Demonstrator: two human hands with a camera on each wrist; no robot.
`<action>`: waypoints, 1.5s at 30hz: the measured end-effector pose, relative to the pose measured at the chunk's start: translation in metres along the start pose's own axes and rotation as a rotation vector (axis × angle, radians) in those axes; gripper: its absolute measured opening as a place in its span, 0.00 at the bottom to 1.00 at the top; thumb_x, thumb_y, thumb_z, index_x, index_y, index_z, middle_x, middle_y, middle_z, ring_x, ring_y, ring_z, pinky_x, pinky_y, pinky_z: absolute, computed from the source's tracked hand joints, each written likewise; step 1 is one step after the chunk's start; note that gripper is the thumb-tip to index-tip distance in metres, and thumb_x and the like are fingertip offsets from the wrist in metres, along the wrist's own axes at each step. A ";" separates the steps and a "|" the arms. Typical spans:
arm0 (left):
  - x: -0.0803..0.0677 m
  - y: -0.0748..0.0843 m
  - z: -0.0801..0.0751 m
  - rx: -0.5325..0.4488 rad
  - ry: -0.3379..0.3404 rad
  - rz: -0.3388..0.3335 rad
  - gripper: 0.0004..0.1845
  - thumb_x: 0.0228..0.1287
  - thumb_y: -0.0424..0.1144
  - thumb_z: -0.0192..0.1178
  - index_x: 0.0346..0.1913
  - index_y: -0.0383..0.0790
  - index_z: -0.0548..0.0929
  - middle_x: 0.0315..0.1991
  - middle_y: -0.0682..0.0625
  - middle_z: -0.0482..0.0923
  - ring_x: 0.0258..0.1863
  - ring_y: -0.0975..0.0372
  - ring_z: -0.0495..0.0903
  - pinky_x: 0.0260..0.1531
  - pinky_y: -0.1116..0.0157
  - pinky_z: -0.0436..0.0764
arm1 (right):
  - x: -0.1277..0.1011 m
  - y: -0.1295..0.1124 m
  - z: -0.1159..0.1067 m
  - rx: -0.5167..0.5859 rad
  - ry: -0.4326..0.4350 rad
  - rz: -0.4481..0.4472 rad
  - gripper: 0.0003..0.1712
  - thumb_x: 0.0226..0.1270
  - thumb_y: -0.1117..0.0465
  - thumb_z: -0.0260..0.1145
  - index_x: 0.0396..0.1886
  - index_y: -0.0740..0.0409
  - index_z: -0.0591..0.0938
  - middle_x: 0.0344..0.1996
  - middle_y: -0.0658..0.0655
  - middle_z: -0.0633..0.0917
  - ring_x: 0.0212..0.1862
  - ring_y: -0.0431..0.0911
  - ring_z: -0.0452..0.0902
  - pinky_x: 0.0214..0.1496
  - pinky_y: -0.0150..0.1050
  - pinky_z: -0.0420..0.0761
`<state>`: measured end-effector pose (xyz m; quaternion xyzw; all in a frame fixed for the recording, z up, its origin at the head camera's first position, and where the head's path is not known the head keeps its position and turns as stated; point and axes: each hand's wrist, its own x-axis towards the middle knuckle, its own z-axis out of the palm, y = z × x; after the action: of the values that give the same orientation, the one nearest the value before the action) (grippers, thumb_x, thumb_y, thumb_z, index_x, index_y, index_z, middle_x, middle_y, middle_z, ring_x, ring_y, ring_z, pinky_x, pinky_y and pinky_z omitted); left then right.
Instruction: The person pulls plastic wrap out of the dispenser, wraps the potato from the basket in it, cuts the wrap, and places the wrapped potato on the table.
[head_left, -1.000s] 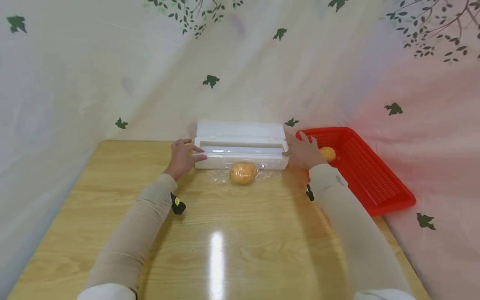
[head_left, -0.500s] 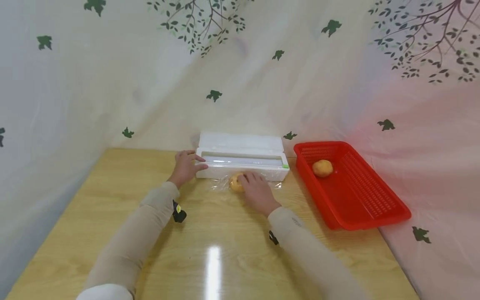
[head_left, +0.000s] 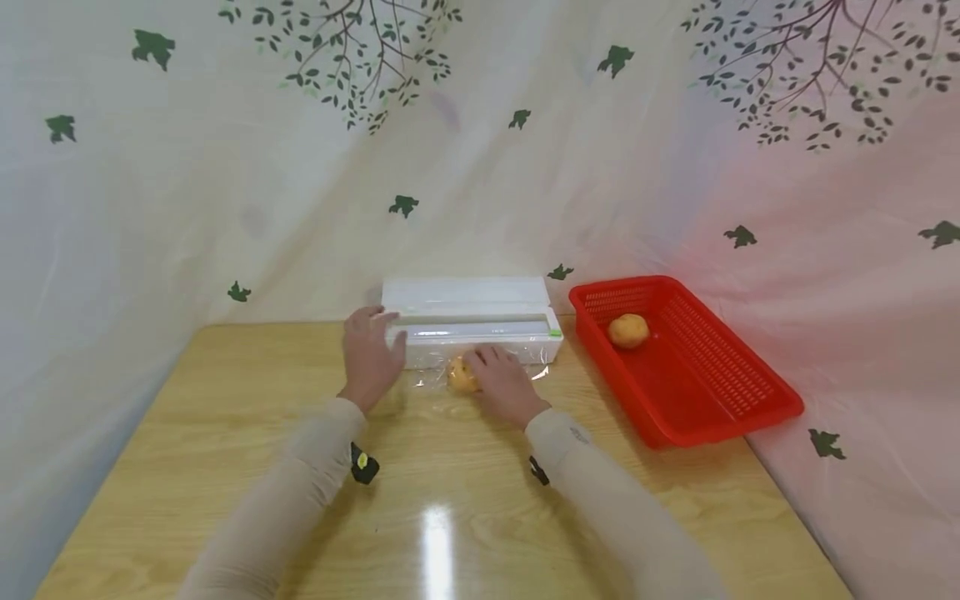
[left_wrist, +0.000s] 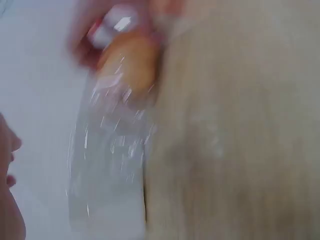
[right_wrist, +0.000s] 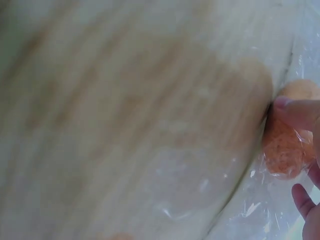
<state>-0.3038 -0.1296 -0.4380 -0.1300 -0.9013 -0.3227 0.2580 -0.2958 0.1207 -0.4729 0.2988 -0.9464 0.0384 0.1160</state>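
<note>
A potato [head_left: 459,376] lies against the front of a long white box [head_left: 418,356] with its lid raised and a roll of cling film [head_left: 480,328] inside. Clear film [left_wrist: 110,165] spreads over and beside the potato. My right hand [head_left: 508,387] grips the potato through the film; in the right wrist view the thumb [right_wrist: 300,114] presses its near side and the fingers lie across from it. Near the box's left end is my left hand [head_left: 371,360], fingers and thumb spread, holding nothing. Motion blurs the left wrist view.
To the right stands a red plastic basket [head_left: 780,403] with another potato [head_left: 628,331] in it. A patterned cloth [head_left: 315,200] hangs behind the wooden table [head_left: 247,467].
My right hand has come from the box's right end to the potato and grips it. The left hand has let go of the box's left end and shifted slightly toward me.
</note>
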 end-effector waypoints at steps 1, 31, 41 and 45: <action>-0.006 0.012 0.006 0.112 -0.013 0.118 0.18 0.65 0.39 0.64 0.54 0.34 0.82 0.58 0.37 0.76 0.63 0.43 0.68 0.62 0.41 0.65 | 0.000 0.003 0.000 0.010 -0.006 0.002 0.37 0.58 0.55 0.79 0.65 0.52 0.72 0.60 0.56 0.74 0.63 0.52 0.68 0.66 0.49 0.70; 0.004 0.064 0.053 0.454 -0.642 0.337 0.28 0.68 0.55 0.64 0.66 0.48 0.76 0.59 0.46 0.81 0.53 0.50 0.77 0.47 0.46 0.73 | 0.000 0.011 -0.010 0.447 -0.106 0.186 0.39 0.62 0.45 0.75 0.70 0.50 0.72 0.64 0.52 0.77 0.65 0.50 0.72 0.68 0.48 0.70; -0.013 0.079 0.049 0.496 -0.839 0.232 0.42 0.61 0.69 0.61 0.70 0.44 0.72 0.67 0.46 0.75 0.73 0.44 0.60 0.63 0.25 0.41 | 0.004 0.017 -0.029 0.608 -0.341 0.162 0.20 0.66 0.58 0.70 0.55 0.61 0.82 0.51 0.57 0.85 0.56 0.51 0.79 0.62 0.48 0.76; -0.029 0.081 0.053 0.565 -0.803 0.261 0.48 0.46 0.70 0.71 0.66 0.43 0.76 0.66 0.46 0.75 0.76 0.43 0.55 0.63 0.24 0.39 | 0.004 0.018 -0.036 0.604 -0.452 0.104 0.22 0.67 0.57 0.68 0.57 0.62 0.83 0.53 0.59 0.85 0.57 0.53 0.79 0.63 0.50 0.76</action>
<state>-0.2676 -0.0359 -0.4469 -0.2803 -0.9578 0.0438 -0.0456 -0.3021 0.1385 -0.4367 0.2722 -0.9081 0.2544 -0.1912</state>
